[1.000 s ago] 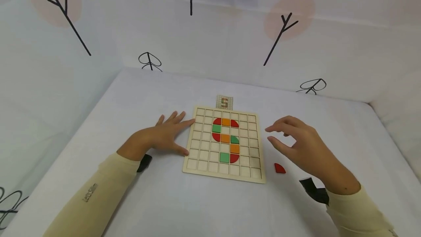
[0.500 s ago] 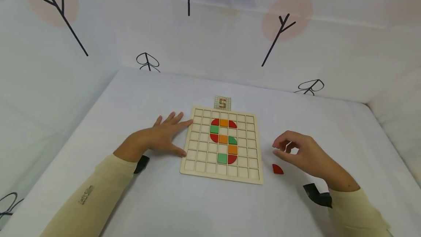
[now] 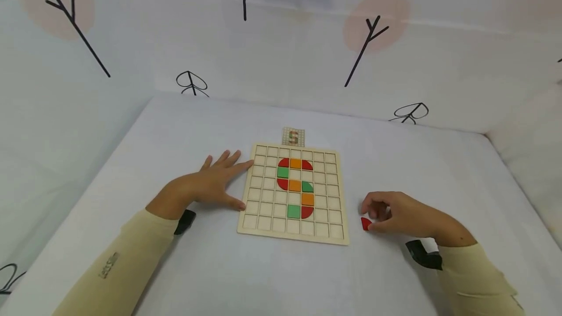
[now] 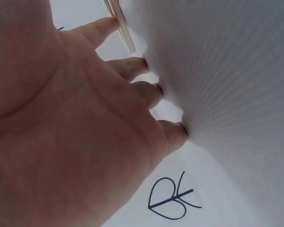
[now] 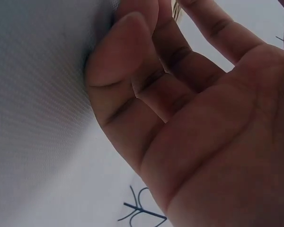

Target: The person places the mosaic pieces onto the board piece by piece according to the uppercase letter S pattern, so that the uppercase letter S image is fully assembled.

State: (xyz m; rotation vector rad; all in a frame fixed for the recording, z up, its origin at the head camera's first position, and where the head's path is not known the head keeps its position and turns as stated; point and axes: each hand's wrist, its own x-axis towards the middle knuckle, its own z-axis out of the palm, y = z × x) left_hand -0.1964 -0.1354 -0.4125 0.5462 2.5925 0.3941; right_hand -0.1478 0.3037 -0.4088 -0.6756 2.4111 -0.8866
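Observation:
Coloured red, orange and green pieces fill some cells of a pale wooden grid board (image 3: pixel 322 240), forming an S. My left hand (image 3: pixel 212 183) lies spread at the board's left side, with thumb and index fingertip at its edge. In the left wrist view the other fingertips (image 4: pixel 173 135) press down on the white cloth. To the right of the board, a red quarter-circle piece (image 3: pixel 365 224) lies on the cloth. My right hand (image 3: pixel 406 214) pinches it between thumb and curled fingers. In the right wrist view the fingers (image 5: pixel 146 90) hide this piece.
A small pattern card (image 3: pixel 293 137) showing an S lies just behind the board. White cloth (image 3: pixel 281 277) covers the table, and cloth walls (image 3: pixel 281 52) with line drawings stand behind and at the sides. Black straps (image 3: pixel 423 256) show at both wrists.
My right hand has come down and towards me, its fingers closing from a wide gap onto the red quarter-circle piece. My left hand stays at the board's edge. The head view has shifted slightly.

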